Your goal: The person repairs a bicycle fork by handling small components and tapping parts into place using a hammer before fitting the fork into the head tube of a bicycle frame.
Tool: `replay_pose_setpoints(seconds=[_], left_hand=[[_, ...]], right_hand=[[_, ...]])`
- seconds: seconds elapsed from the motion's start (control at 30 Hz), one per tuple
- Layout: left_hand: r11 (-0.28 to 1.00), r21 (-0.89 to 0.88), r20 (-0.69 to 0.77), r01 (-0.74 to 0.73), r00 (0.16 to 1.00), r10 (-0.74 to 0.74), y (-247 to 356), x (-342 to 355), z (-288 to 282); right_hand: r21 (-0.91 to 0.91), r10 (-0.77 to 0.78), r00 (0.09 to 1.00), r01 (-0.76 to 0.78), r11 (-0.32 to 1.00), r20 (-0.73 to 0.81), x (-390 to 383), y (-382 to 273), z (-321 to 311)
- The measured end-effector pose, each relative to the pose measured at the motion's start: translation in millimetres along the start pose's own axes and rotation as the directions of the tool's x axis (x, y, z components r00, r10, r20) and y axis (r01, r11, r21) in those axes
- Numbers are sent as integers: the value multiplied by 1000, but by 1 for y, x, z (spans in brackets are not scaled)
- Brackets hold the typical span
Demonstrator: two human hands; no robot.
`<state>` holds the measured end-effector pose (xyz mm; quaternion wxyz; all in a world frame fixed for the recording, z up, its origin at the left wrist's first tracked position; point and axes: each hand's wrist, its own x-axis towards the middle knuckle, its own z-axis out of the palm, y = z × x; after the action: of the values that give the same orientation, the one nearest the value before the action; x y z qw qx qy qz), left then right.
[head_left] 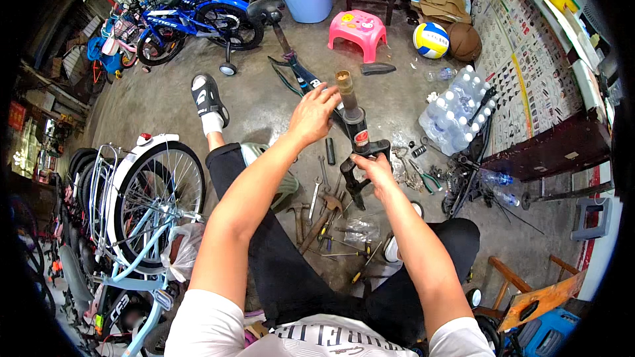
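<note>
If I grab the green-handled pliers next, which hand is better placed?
Probably your right hand: it's on the black fork, nearer the pliers. Your left hand is farther off, by the upright tube.

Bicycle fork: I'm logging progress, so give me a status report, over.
Right hand gripping black bicycle fork. Left hand open beside upright tube, contact unclear. Fork in line with head tube. Nothing visibly blocking; wrench on floor nearby.

Black fork (350,173), pink stool (358,25), blue-white-yellow ball (431,40), perhaps dark-blue frame (304,78).
</note>
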<state>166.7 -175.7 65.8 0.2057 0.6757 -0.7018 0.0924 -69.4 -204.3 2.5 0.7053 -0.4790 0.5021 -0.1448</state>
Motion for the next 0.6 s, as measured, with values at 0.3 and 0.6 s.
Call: replay_pose_setpoints(seconds=[0.3,0.6], left_hand=[[980,-196,354,-13,932,83,-34,40,40],[706,-473,-189,527,721,-666,28,-33,68]], right_hand=[[-795,-334,929,81,601,-157,-24,-16,-5],[-566,-386,850,527,634,359,13,-111,-57]])
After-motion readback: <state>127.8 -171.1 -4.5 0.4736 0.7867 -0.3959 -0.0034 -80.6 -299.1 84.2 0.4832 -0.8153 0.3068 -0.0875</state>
